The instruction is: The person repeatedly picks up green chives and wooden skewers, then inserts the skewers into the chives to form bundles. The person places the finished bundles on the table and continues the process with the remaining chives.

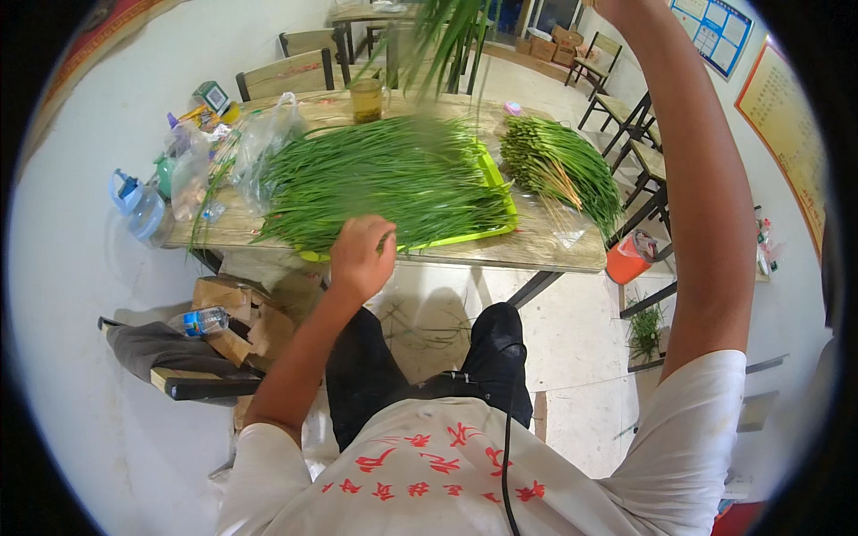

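My left hand [365, 258] is over the near edge of a lime-green plastic tray [493, 171], its fingers loosely curled, the thumb a little apart, and nothing visible in it. A thick layer of long green garlic chives [375, 174] covers the tray and spills past its left side. My right arm is raised; only the heel of my right hand [603, 5] shows at the top edge, its fingers cut off. A blurred bunch of chives [452, 40] hangs in from the top; what holds it is out of view. More chives [563, 161] lie in a bundle right of the tray.
On the wooden table [469, 253] stand a cup of yellowish liquid [366, 100], plastic bags [265, 147] and a light-blue jug [139, 211]. An orange-red bin [630, 258] is at the right. A chair with grey cloth [161, 355] and torn cardboard [231, 301] are at the lower left.
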`<state>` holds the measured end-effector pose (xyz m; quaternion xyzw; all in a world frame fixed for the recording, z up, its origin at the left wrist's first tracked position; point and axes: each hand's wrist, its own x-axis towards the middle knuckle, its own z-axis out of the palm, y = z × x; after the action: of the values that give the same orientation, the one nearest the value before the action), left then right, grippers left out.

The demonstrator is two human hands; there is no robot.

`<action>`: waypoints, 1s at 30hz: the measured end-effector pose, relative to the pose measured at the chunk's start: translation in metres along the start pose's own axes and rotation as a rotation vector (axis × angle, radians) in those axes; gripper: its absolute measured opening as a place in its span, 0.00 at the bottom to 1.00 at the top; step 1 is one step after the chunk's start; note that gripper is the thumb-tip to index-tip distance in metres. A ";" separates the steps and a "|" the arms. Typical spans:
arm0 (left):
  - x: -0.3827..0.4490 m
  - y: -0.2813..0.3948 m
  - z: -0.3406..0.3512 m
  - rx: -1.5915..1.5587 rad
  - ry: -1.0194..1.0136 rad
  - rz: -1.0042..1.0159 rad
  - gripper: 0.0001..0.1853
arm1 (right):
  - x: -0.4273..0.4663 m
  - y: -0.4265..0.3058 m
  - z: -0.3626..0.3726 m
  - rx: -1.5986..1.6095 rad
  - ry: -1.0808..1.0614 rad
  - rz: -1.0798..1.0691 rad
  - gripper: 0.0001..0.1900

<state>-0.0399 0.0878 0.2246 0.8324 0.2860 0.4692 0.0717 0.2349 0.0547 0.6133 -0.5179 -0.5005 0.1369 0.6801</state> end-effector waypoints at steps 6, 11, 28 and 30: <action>0.087 0.037 0.030 -0.118 -0.189 -0.016 0.08 | 0.001 0.044 -0.044 0.102 0.040 0.095 0.13; 0.141 0.037 0.149 0.079 -0.515 0.095 0.11 | -0.003 0.078 -0.052 -0.022 0.160 0.005 0.04; 0.164 -0.007 0.103 -0.331 -0.350 -0.042 0.13 | -0.020 0.142 -0.096 0.088 0.038 0.050 0.13; 0.174 -0.022 0.069 -0.458 -0.229 -0.281 0.12 | -0.023 0.148 -0.098 0.096 0.021 0.069 0.12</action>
<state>0.0768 0.2105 0.3066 0.7942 0.2752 0.4102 0.3538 0.3544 0.0455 0.4800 -0.5028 -0.4682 0.1787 0.7043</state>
